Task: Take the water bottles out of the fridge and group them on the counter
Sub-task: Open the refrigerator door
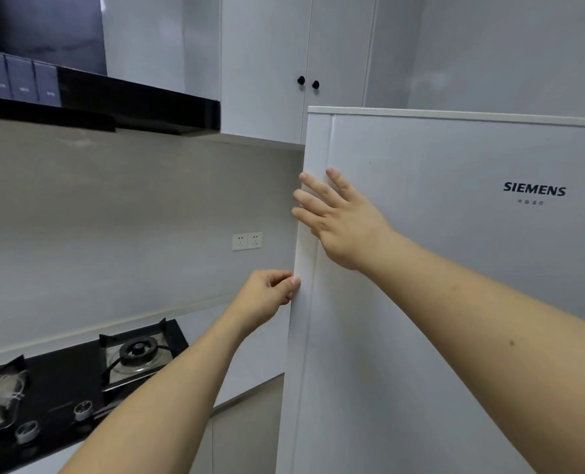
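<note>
Both hands meet the smooth white fridge door (421,268) — the left hand (267,295) in a curled grip on its edge, the right hand (339,217) flat, fingers spread, at 12 o'clock from it. No bottles show — a glossy black hob (79,381) sits on the pale tabletop (209,323).

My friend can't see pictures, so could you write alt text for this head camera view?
Two bare hands work at the left edge of a white fridge door: the left hand pinches the edge low down, and the right hand lies flat against it higher up. To the left are a black gas stove and range hood; no water bottles show.
</note>
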A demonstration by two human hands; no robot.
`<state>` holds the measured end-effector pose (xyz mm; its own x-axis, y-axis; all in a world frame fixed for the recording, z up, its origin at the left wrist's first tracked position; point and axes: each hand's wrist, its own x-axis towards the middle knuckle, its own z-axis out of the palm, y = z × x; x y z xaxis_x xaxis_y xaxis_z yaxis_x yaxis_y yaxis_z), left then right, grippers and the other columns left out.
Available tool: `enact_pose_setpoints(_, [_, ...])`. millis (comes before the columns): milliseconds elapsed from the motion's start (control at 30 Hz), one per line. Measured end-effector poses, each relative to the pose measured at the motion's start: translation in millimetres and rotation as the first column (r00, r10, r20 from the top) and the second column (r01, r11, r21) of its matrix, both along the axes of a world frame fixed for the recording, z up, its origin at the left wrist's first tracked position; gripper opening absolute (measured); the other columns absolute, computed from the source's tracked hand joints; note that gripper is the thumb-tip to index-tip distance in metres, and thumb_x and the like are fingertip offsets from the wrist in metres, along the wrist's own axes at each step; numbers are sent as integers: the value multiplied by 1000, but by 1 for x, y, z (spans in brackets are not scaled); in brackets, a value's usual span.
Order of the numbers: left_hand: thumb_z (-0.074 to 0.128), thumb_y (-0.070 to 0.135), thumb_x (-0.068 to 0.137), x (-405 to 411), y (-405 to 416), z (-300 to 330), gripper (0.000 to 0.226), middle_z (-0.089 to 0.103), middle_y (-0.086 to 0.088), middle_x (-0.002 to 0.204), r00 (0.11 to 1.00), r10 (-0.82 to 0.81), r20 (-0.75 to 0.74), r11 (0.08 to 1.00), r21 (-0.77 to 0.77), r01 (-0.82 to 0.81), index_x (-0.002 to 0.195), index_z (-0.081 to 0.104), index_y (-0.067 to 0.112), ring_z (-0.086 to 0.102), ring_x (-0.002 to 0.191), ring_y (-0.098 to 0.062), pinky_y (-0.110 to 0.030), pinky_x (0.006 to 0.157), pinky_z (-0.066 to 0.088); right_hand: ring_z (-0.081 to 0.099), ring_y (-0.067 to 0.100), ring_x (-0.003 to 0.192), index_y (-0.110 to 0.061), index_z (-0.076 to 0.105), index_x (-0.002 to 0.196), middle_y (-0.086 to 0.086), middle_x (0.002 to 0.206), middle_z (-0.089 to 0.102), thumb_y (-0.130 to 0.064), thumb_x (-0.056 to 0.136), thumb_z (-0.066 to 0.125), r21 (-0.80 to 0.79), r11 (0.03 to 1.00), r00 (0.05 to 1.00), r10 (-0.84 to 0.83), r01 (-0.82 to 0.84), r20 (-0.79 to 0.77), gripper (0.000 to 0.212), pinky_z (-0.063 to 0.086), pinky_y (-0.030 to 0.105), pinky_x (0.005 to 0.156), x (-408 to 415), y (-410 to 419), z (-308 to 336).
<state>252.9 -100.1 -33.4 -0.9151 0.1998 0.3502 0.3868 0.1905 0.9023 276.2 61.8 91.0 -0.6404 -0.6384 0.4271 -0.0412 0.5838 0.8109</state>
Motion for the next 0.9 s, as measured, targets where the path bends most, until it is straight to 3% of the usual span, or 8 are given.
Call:
enact_pose_setpoints(133, [57, 17, 97, 37, -2, -3, 23, 62, 0, 75, 999, 49, -12, 998, 32, -48, 98, 73, 1, 56, 74, -12, -34, 85, 53, -9, 30, 149, -26, 20, 153, 1, 163, 8, -25, 99, 8, 0, 1000, 999, 31, -31, -41, 55, -18, 51, 109, 33, -11, 0])
enact_pose_setpoints(300, [60, 25, 93, 77, -7, -2, 24, 58, 11, 60, 998, 59, -15, 998, -9, -59, 78, 72, 12, 49, 63, -11, -29, 70, 44, 14, 31, 148, -26, 45, 144, 3, 155, 33, -32, 98, 37, 11, 998, 992, 68, -67, -107, 47, -4, 55, 111, 67, -15, -3])
enact_pose_setpoints(400, [59, 37, 86, 108, -9, -2, 30, 55, 7, 63, 997, 80, -13, 997, -15, -80, 80, 71, 10, 45, 64, -13, -30, 68, 41, 41, 33, 136, -21, 69, 119, 7, 133, 58, -30, 80, 69, 8, 983, 966, 182, -183, -183, 41, 16, 56, 109, 92, -16, -1])
enact_pose_setpoints(467, [59, 36, 86, 131, -9, -2, 30, 58, 5, 65, 997, 77, -26, 996, -39, -78, 82, 71, 9, 48, 64, -13, -30, 69, 42, 41, 35, 131, -15, 74, 110, 11, 124, 62, -23, 72, 76, -23, 959, 941, 272, -282, -202, 38, 21, 57, 108, 110, -11, -3])
enact_pose_setpoints(600, [59, 30, 90, 170, -5, -1, 25, 56, 6, 62, 994, 101, -41, 994, -26, -102, 80, 70, 11, 45, 63, -13, -30, 67, 40, 42, 35, 134, -16, 71, 116, 10, 127, 60, -24, 78, 74, -30, 922, 906, 371, -385, -204, 38, 26, 59, 110, 145, 2, -3])
enact_pose_setpoints(767, [59, 29, 92, 238, 10, -4, 25, 56, 11, 59, 985, 144, -94, 988, -42, -148, 72, 71, 20, 47, 60, -9, -27, 67, 42, 39, 34, 138, -20, 66, 123, 6, 135, 56, -31, 93, 37, -25, 901, 887, 422, -433, -188, 43, 31, 59, 110, 202, 25, -9])
enact_pose_setpoints(900, [59, 31, 91, 284, 23, -3, 25, 58, 10, 59, 977, 169, -126, 981, -69, -179, 73, 71, 18, 48, 60, -9, -30, 68, 43, 39, 34, 138, -19, 65, 123, 7, 137, 55, -29, 96, 38, -17, 874, 861, 474, -485, -187, 40, 28, 57, 113, 239, 42, -10])
